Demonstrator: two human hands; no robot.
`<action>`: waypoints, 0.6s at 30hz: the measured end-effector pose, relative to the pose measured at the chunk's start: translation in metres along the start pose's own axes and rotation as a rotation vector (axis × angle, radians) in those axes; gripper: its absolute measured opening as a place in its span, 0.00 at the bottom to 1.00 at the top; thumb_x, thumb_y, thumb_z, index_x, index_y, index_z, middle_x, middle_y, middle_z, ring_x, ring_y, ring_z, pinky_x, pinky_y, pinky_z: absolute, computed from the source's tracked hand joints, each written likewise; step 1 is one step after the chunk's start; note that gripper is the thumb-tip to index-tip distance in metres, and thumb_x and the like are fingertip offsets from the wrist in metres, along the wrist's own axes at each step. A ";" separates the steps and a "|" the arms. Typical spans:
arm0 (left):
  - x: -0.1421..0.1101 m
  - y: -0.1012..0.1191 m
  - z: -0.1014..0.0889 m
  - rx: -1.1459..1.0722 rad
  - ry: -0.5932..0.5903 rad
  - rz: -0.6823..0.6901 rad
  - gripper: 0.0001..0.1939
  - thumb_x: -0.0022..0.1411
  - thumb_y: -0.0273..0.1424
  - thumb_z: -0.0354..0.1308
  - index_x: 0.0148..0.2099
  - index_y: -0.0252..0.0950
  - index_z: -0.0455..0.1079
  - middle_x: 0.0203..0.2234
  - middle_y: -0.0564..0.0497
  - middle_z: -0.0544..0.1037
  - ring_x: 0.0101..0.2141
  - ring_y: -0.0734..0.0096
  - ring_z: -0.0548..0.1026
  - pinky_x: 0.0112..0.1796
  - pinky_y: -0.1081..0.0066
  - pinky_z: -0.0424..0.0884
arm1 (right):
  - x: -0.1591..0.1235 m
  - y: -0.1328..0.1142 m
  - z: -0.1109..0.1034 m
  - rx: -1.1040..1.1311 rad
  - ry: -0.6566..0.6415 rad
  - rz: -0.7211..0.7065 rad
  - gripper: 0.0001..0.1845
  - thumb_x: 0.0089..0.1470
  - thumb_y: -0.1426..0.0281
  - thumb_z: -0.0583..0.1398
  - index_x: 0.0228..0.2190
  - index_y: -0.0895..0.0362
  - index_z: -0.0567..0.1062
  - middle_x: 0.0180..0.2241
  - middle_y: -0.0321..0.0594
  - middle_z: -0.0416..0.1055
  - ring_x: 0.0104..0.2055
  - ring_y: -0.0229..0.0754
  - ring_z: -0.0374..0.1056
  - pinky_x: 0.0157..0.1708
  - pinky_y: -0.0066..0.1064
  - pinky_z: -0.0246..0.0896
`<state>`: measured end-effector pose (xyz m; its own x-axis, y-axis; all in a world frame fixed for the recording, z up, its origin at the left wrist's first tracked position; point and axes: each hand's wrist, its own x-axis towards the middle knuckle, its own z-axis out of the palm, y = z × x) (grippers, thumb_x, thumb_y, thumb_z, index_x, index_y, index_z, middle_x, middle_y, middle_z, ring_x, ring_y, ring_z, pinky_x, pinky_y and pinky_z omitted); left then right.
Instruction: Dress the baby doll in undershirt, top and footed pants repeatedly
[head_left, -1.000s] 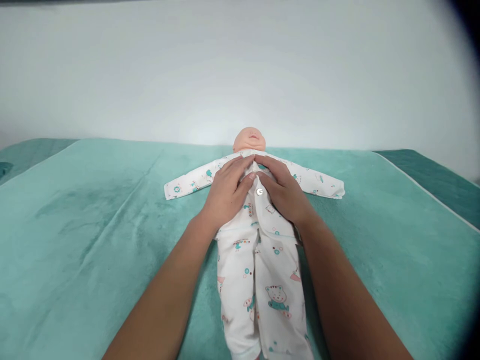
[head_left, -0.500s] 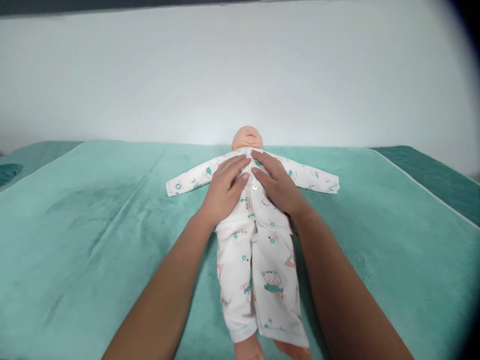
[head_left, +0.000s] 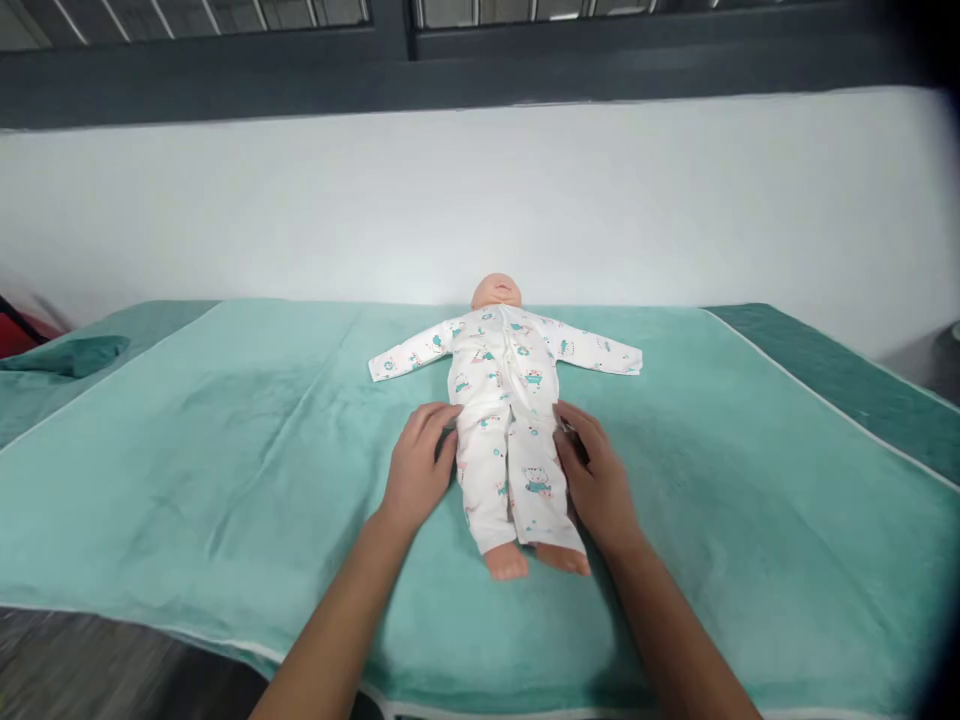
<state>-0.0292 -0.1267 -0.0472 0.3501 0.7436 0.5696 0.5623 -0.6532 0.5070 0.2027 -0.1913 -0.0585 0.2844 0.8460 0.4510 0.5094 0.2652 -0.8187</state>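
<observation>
Moved down from chest to hips with curved, half-open left hand (head_left: 418, 468) and likewise right hand (head_left: 600, 480), touching soft printed pajamas (head_left: 504, 390) (cannot tell if pinching) on smooth-headed doll (head_left: 496, 291), laid flat, arms-out, face-up on plush green blanket (head_left: 225, 470)

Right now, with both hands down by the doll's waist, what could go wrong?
The left hand and right hand are at the sides of the doll, so a tug there might twist its white top. Its sleeves stick out wide, so a passing arm could knock one askew. The green blanket is already creased, so it might bunch up if the doll slides.
</observation>
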 end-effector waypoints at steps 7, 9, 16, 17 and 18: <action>0.009 0.000 0.011 0.202 0.042 -0.044 0.10 0.66 0.24 0.45 0.46 0.38 0.65 0.39 0.47 0.73 0.41 0.63 0.71 0.41 0.65 0.68 | 0.003 0.002 0.004 -0.143 0.094 0.123 0.09 0.58 0.67 0.56 0.41 0.54 0.72 0.40 0.41 0.71 0.43 0.45 0.68 0.42 0.38 0.63; 0.008 -0.002 0.010 0.189 0.095 -0.101 0.07 0.64 0.24 0.47 0.41 0.38 0.63 0.35 0.49 0.72 0.37 0.64 0.71 0.39 0.66 0.67 | 0.003 0.001 0.004 -0.150 0.123 0.102 0.07 0.59 0.66 0.55 0.37 0.54 0.72 0.37 0.40 0.71 0.40 0.43 0.67 0.40 0.37 0.62; 0.001 -0.009 0.003 0.033 0.082 -0.283 0.04 0.59 0.25 0.49 0.36 0.40 0.62 0.30 0.53 0.72 0.32 0.66 0.70 0.35 0.68 0.64 | -0.005 -0.002 0.002 -0.154 0.247 0.161 0.06 0.57 0.65 0.57 0.34 0.54 0.72 0.35 0.38 0.71 0.36 0.41 0.67 0.39 0.35 0.61; 0.002 -0.009 0.002 0.010 0.053 -0.292 0.04 0.59 0.25 0.50 0.36 0.40 0.62 0.30 0.53 0.72 0.32 0.67 0.70 0.35 0.68 0.64 | -0.006 -0.002 0.001 -0.163 0.251 0.174 0.06 0.57 0.66 0.57 0.34 0.54 0.72 0.35 0.38 0.71 0.36 0.42 0.66 0.39 0.35 0.61; 0.002 -0.009 0.002 -0.020 0.028 -0.292 0.04 0.59 0.26 0.50 0.37 0.40 0.63 0.31 0.53 0.72 0.33 0.67 0.70 0.36 0.68 0.64 | -0.006 -0.002 0.001 -0.171 0.254 0.182 0.05 0.56 0.66 0.58 0.34 0.54 0.72 0.35 0.38 0.71 0.37 0.42 0.66 0.39 0.35 0.60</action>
<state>-0.0327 -0.1191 -0.0519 0.1542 0.8967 0.4150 0.6211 -0.4146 0.6651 0.1996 -0.1967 -0.0602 0.5648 0.7249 0.3944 0.5543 0.0208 -0.8321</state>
